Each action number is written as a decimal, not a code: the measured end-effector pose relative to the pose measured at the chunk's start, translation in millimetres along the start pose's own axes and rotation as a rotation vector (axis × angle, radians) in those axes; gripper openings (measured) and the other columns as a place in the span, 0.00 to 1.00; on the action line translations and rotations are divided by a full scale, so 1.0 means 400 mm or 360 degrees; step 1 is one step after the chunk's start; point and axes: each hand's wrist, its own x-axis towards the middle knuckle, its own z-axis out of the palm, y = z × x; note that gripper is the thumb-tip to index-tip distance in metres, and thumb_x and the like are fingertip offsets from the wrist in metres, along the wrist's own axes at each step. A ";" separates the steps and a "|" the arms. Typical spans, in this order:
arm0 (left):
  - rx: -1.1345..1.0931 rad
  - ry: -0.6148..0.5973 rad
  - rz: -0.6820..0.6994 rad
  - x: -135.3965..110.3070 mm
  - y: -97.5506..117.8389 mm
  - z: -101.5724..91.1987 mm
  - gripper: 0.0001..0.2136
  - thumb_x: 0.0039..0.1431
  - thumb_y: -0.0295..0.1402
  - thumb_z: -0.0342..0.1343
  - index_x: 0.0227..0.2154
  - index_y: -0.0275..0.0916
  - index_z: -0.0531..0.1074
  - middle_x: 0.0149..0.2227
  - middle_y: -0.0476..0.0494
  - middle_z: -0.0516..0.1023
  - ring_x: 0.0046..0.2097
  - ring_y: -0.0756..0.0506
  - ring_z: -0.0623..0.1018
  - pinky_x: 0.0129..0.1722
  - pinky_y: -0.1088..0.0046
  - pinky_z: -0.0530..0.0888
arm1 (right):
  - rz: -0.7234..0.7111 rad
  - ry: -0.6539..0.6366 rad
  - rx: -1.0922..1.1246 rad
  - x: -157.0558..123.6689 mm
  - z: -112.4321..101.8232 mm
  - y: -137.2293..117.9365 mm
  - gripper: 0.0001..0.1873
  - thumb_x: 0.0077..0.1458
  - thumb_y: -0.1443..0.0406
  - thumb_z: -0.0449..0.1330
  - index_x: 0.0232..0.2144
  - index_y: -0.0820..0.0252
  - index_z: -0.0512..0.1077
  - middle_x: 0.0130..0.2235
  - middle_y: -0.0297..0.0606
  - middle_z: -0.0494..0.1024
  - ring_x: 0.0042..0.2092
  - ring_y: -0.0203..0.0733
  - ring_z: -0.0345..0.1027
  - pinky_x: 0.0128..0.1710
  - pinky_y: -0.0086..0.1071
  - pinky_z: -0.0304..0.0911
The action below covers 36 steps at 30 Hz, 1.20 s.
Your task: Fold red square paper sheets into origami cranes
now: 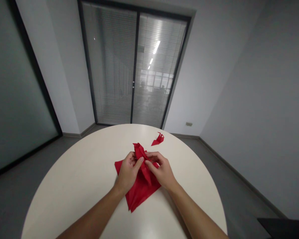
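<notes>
Both of my hands meet over the middle of a round white table [72, 179]. My left hand [128, 172] and my right hand [161, 171] pinch a partly folded piece of red paper [140, 152], its pointed end rising between the fingertips. Under my hands lies a stack of flat red paper sheets [139, 192]. A finished small red folded paper figure [158, 139] stands farther back on the table, apart from both hands.
Behind the table is a glass double door with closed blinds [134, 66]. Grey walls stand left and right, and grey floor surrounds the table. A dark object [284, 227] shows at the lower right corner.
</notes>
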 end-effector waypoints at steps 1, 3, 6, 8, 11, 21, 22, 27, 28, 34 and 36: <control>-0.0005 -0.0001 -0.0001 0.000 -0.003 0.000 0.12 0.58 0.42 0.61 0.35 0.39 0.69 0.38 0.44 0.80 0.41 0.44 0.79 0.43 0.69 0.75 | 0.0019 0.0027 0.0019 0.002 -0.002 0.005 0.08 0.61 0.61 0.61 0.42 0.56 0.74 0.42 0.40 0.80 0.40 0.42 0.75 0.43 0.37 0.70; -0.0021 -0.0011 -0.0011 0.000 -0.010 0.000 0.13 0.58 0.43 0.61 0.35 0.39 0.69 0.37 0.44 0.80 0.40 0.44 0.79 0.43 0.68 0.75 | 0.0029 0.0109 0.0033 0.005 -0.006 0.014 0.08 0.61 0.60 0.60 0.41 0.56 0.74 0.37 0.39 0.80 0.38 0.42 0.75 0.40 0.36 0.71; -0.0059 -0.0042 -0.0032 0.001 -0.018 -0.001 0.14 0.58 0.43 0.61 0.38 0.38 0.70 0.40 0.42 0.80 0.42 0.43 0.79 0.45 0.66 0.75 | 0.0030 0.0175 -0.0019 0.009 -0.012 0.020 0.07 0.61 0.60 0.60 0.39 0.56 0.73 0.34 0.37 0.79 0.33 0.41 0.73 0.35 0.34 0.70; -0.0065 -0.0068 -0.0034 0.001 -0.020 -0.002 0.14 0.59 0.42 0.61 0.40 0.38 0.70 0.42 0.41 0.80 0.44 0.43 0.80 0.46 0.66 0.75 | -0.0010 0.0146 -0.0114 0.011 -0.016 0.017 0.07 0.62 0.61 0.59 0.39 0.56 0.74 0.36 0.37 0.80 0.33 0.40 0.72 0.34 0.33 0.70; -0.0042 -0.0114 -0.0024 0.001 -0.019 -0.004 0.13 0.59 0.41 0.61 0.40 0.38 0.70 0.41 0.42 0.80 0.43 0.43 0.80 0.45 0.67 0.75 | -0.0187 0.0082 -0.0324 0.016 -0.021 0.010 0.06 0.62 0.63 0.59 0.40 0.55 0.75 0.42 0.40 0.79 0.38 0.42 0.73 0.39 0.36 0.70; -0.0045 -0.0130 -0.0193 0.000 -0.023 -0.001 0.18 0.57 0.46 0.62 0.40 0.37 0.70 0.39 0.43 0.79 0.38 0.45 0.80 0.36 0.68 0.80 | -0.0612 0.0039 -0.0881 0.022 -0.049 0.004 0.11 0.65 0.66 0.57 0.44 0.51 0.78 0.40 0.42 0.79 0.42 0.46 0.71 0.42 0.41 0.68; -0.0045 -0.0119 -0.0210 -0.001 -0.022 0.000 0.19 0.57 0.46 0.62 0.42 0.37 0.70 0.40 0.43 0.79 0.38 0.45 0.80 0.36 0.68 0.81 | -0.0652 0.0036 -0.0970 0.020 -0.053 -0.001 0.12 0.65 0.66 0.56 0.45 0.51 0.78 0.39 0.41 0.79 0.41 0.46 0.71 0.40 0.41 0.67; -0.0038 -0.0094 -0.0243 0.000 -0.014 0.003 0.20 0.57 0.47 0.62 0.43 0.35 0.72 0.39 0.42 0.79 0.36 0.46 0.80 0.33 0.71 0.81 | -0.0884 -0.0006 -0.1302 0.018 -0.069 -0.022 0.14 0.66 0.67 0.55 0.47 0.51 0.77 0.38 0.40 0.81 0.37 0.44 0.70 0.36 0.38 0.61; -0.0030 -0.0090 -0.0243 0.000 -0.014 0.004 0.20 0.56 0.47 0.62 0.42 0.35 0.72 0.38 0.43 0.79 0.36 0.47 0.80 0.33 0.72 0.81 | -0.0923 -0.0015 -0.1332 0.018 -0.071 -0.024 0.13 0.66 0.68 0.54 0.47 0.52 0.77 0.38 0.40 0.81 0.37 0.44 0.69 0.36 0.38 0.61; 0.0043 -0.0020 -0.0264 -0.002 -0.017 0.001 0.17 0.56 0.44 0.62 0.39 0.35 0.72 0.35 0.44 0.79 0.34 0.47 0.80 0.30 0.73 0.81 | -0.0823 0.0038 -0.1293 0.016 -0.076 -0.028 0.10 0.64 0.70 0.56 0.42 0.55 0.75 0.39 0.39 0.81 0.41 0.45 0.70 0.40 0.40 0.60; 0.0062 -0.0012 -0.0267 -0.003 -0.017 0.000 0.17 0.56 0.44 0.62 0.38 0.34 0.72 0.34 0.45 0.79 0.33 0.47 0.79 0.30 0.73 0.81 | -0.0817 0.0010 -0.1252 0.017 -0.075 -0.027 0.10 0.63 0.70 0.55 0.41 0.55 0.74 0.37 0.39 0.81 0.40 0.45 0.70 0.40 0.40 0.61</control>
